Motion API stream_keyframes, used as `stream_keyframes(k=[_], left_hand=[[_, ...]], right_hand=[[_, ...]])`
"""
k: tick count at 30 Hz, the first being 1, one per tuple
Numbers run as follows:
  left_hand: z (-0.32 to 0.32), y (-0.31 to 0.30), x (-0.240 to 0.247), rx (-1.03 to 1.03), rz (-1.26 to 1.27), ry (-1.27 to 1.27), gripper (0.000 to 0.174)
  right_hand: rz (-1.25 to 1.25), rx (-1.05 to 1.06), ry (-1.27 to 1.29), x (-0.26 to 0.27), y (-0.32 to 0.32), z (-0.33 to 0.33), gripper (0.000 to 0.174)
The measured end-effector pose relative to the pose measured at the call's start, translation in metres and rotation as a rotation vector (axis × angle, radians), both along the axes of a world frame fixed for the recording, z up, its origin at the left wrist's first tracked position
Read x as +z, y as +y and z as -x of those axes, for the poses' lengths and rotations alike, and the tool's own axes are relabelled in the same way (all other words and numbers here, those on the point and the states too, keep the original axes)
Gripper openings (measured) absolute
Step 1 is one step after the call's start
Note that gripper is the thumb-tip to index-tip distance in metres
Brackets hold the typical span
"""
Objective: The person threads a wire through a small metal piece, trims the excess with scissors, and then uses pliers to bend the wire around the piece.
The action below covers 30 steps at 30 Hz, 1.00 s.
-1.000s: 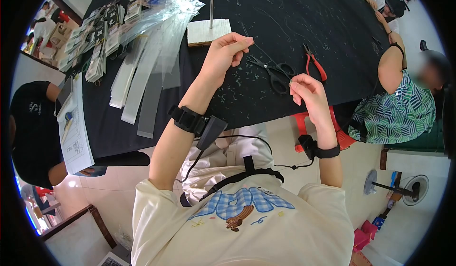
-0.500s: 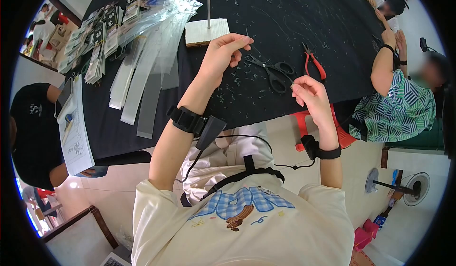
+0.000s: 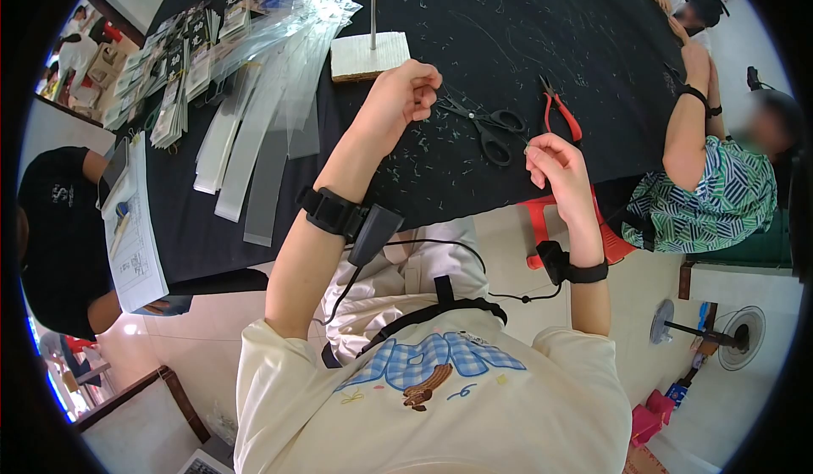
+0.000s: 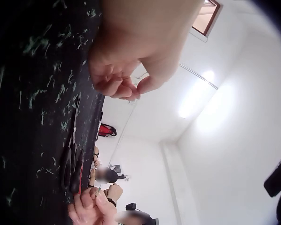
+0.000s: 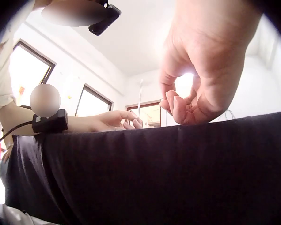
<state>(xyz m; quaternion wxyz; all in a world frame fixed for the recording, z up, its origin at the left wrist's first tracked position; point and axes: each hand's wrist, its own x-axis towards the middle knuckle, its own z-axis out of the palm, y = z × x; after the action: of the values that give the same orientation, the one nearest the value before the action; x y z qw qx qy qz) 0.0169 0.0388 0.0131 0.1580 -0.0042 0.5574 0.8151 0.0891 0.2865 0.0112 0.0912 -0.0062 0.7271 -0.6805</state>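
Note:
Above the black table, my left hand (image 3: 396, 105) pinches a fine thread between thumb and forefinger, the other fingers curled. In the left wrist view the thread (image 4: 123, 126) runs as a faint line from that hand (image 4: 131, 65) towards my right hand (image 4: 92, 206). My right hand (image 3: 561, 173) pinches its other end near the table's front edge, thumb against forefinger. Black scissors (image 3: 494, 146) lie on the cloth between the hands, their blades towards the left hand. Red-handled pliers (image 3: 566, 120) lie just beyond the right hand.
A metal rod stands in a white block (image 3: 370, 57) beyond the left hand. Clear plastic sleeves (image 3: 271, 118) and printed strips (image 3: 174, 101) cover the table's left part. Green thread scraps (image 3: 419, 148) are scattered about. Other people sit at both sides.
My left fingers have curled further and drawn slightly left. My right hand has shifted a little to the right. At the right, the person in the patterned shirt has moved both arms.

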Motion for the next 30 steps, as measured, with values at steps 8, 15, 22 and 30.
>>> stream_keyframes(k=[8, 15, 22, 30], left_hand=[[-0.002, -0.006, 0.005, -0.274, -0.497, -0.049, 0.011], [-0.008, -0.005, 0.008, -0.443, -0.561, 0.054, 0.031], [-0.014, -0.003, 0.013, -0.396, -0.418, 0.1, 0.044], [-0.011, -0.005, 0.013, -0.413, -0.51, 0.102, 0.061]], right_hand=[[0.032, -0.003, -0.025, 0.004, 0.004, 0.002, 0.01], [-0.01, -0.002, -0.045, 0.008, 0.005, 0.003, 0.01], [-0.068, 0.134, -0.027, 0.011, -0.01, -0.006, 0.009], [-0.133, 0.135, -0.01, 0.01, -0.016, -0.007, 0.009]])
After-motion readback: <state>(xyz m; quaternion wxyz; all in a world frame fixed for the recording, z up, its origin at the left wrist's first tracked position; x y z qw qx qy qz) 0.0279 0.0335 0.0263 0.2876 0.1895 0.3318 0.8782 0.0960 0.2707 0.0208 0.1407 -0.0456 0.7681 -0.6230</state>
